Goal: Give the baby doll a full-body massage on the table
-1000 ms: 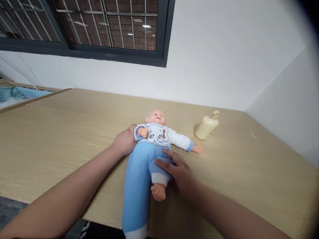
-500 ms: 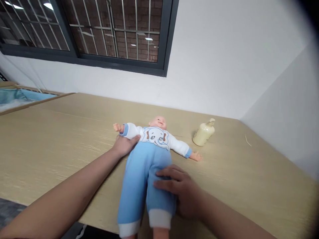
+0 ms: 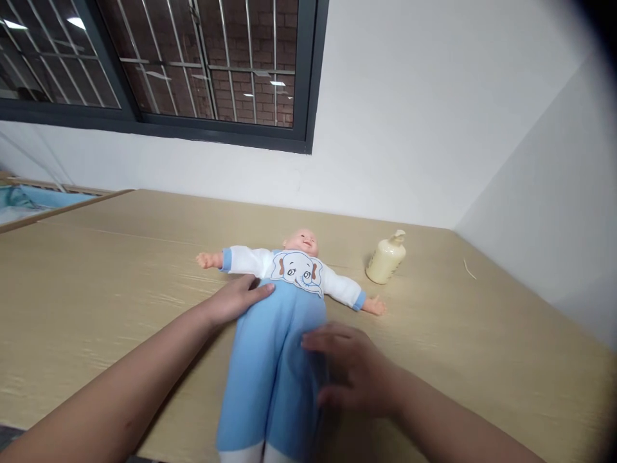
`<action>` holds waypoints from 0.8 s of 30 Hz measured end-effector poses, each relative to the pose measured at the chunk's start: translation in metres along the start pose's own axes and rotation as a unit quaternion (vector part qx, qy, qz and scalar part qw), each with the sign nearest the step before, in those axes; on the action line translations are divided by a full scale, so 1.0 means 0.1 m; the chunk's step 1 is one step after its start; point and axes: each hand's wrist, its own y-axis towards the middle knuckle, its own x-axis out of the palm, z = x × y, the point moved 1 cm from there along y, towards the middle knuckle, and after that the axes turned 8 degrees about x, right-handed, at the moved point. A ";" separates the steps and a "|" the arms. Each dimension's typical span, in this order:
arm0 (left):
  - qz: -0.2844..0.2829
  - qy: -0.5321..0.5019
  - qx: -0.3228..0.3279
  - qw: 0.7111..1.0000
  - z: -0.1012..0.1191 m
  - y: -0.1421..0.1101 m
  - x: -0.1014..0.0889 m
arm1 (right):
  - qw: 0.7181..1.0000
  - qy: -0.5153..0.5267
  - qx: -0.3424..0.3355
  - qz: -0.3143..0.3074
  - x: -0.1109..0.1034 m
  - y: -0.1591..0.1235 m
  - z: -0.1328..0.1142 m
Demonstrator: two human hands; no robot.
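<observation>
A baby doll (image 3: 284,308) in blue trousers and a white top with an elephant print lies on its back on the wooden table (image 3: 120,270), arms spread out to both sides. My left hand (image 3: 236,299) rests flat against the doll's side at the waist, fingers stretched out. Over the doll's right trouser leg lies my right hand (image 3: 349,370), fingers apart and pressing on the blue cloth. Neither hand grips anything.
A cream pump bottle (image 3: 385,258) lies on the table just right of the doll's head. A white wall and a barred window stand behind the table. A blue-lined wooden cot shows at the far left (image 3: 29,199). The table's near edge is under the doll's legs.
The doll's bent leg has been laid straight and its left arm spread out to the side. My left hand slid from the arm to the waist; my right hand moved down the leg.
</observation>
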 end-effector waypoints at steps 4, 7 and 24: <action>-0.044 -0.033 -0.013 0.998 0.06 -0.04 0.04 | 0.971 0.042 0.191 0.136 0.02 0.08 0.23; -0.082 -0.115 -0.027 0.990 0.08 -0.08 0.12 | 0.934 0.142 0.296 0.141 0.07 0.16 0.33; -0.119 -0.465 0.041 0.876 0.34 -0.21 0.24 | 0.917 0.364 0.078 0.146 -0.07 0.17 -0.02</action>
